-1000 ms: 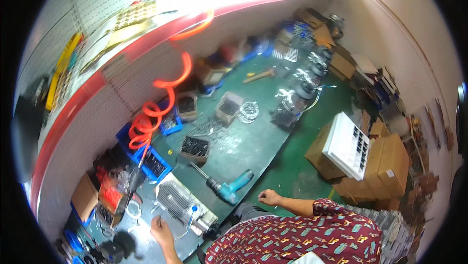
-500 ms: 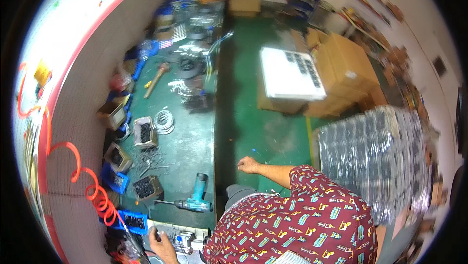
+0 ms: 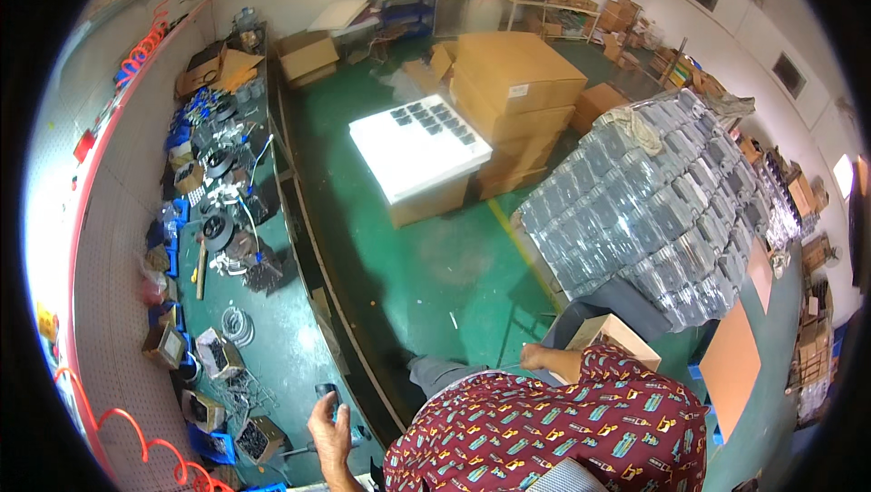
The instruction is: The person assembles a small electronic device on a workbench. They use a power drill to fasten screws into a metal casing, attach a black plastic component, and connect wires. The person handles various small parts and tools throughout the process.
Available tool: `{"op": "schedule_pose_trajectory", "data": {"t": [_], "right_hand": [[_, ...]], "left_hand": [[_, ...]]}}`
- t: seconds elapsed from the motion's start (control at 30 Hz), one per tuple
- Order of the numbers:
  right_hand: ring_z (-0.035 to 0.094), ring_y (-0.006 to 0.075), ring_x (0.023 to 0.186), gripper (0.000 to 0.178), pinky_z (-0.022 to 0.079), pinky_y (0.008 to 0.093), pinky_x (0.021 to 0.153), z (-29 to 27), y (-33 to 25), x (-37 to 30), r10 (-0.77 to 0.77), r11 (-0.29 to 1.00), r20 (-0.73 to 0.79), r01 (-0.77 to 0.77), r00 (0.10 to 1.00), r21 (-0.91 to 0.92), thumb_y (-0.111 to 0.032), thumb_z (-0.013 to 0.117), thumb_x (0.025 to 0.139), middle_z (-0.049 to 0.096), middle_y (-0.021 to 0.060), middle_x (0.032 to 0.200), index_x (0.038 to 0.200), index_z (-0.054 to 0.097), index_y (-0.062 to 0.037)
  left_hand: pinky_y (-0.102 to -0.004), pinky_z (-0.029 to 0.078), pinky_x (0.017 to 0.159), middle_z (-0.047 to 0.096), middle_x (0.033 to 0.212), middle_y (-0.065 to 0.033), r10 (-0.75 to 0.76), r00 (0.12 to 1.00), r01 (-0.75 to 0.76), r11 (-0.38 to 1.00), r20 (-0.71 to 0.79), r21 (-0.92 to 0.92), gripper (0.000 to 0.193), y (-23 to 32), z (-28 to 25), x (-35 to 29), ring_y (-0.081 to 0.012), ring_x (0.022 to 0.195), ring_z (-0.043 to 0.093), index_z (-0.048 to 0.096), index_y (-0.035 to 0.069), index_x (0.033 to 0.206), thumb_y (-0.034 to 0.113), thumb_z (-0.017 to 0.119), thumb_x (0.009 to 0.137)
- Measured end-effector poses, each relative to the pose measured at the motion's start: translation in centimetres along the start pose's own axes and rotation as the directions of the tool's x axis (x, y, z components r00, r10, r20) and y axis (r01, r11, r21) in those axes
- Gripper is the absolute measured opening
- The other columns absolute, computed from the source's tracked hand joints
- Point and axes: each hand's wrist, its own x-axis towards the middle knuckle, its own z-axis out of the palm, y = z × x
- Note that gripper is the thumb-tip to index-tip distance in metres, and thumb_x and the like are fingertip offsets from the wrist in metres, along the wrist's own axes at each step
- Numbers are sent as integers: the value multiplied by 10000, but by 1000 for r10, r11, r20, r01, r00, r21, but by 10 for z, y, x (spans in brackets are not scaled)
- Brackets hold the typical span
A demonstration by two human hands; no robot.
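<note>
My left hand point(image 3: 329, 430) is over the bench at the lower left, its fingers curled around the handle of a cordless drill point(image 3: 357, 436). The black base of the handle shows just past my fingertips, and the hand hides much of the body. The drill lies on the bench, its long thin bit pointing left toward a small box of dark screws point(image 3: 259, 440). My right hand point(image 3: 532, 357) hangs by my side above the floor with fingers curled in. Nothing shows in it.
Screw boxes, a wire coil point(image 3: 238, 327), a hammer point(image 3: 200, 270) and black assemblies point(image 3: 218, 231) line the green bench point(image 3: 299, 347). Beyond its edge are a white panel with black parts point(image 3: 408, 161), stacked cartons point(image 3: 517, 83) and a wrapped stack of grey parts point(image 3: 635, 211).
The view has swung to the right and up, showing more of the room. My left hand has moved forward from beside the bench corner to the drill. My right hand stays curled.
</note>
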Motion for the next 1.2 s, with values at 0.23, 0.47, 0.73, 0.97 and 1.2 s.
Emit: {"op": "schedule_pose_trajectory", "data": {"t": [0.23, 0.47, 0.73, 0.97, 1.2], "right_hand": [[708, 355, 937, 329, 563, 453, 828, -96, -6, 112, 2, 966, -516, 132, 857, 223, -249, 708, 804, 736, 208, 1012, 1035, 738, -16], [719, 342, 938, 329, 559, 431, 847, -355, -27, 231, 318, 642, -704, 402, 635, 653, -266, 718, 782, 733, 212, 961, 1002, 734, -21], [706, 331, 843, 286, 540, 425, 772, -596, 48, 466, 629, 431, -674, 547, 388, 718, -222, 754, 749, 730, 187, 909, 901, 699, 13], [700, 302, 862, 412, 548, 387, 772, -699, 59, 541, 815, -138, -218, 546, 536, 827, -105, 867, 691, 725, 162, 997, 1022, 676, 51], [634, 176, 772, 297, 526, 327, 727, -707, 41, 470, 824, 54, -478, 797, 305, 601, -122, 806, 785, 683, 82, 891, 956, 604, 13]], "left_hand": [[-363, 540, 906, 711, 1074, -216, -88, 983, 86, 996, 158, 19, 356, 27, 50, 71, -252, 1012, 694, 653, -85, 1192, 63, 708, 872], [-325, 535, 737, 699, 940, -133, -229, 951, 176, 954, 210, 242, 270, -32, 108, 160, -176, 834, 654, 645, -56, 1138, 88, 659, 910], [-396, 541, 783, 694, 963, -184, -591, 762, 463, 783, 265, 415, 359, -34, 171, 243, -282, 882, 672, 641, -6, 1193, 245, 679, 939], [-393, 539, 776, 684, 959, -174, -692, 688, 553, 695, 219, 460, 347, 49, 182, 318, -273, 900, 668, 637, 3, 1191, 225, 697, 932], [-357, 519, 641, 654, 827, -134, -490, 852, 328, 773, 183, 543, 145, 14, 188, 357, -243, 715, 631, 616, 39, 986, 141, 681, 907]]}}
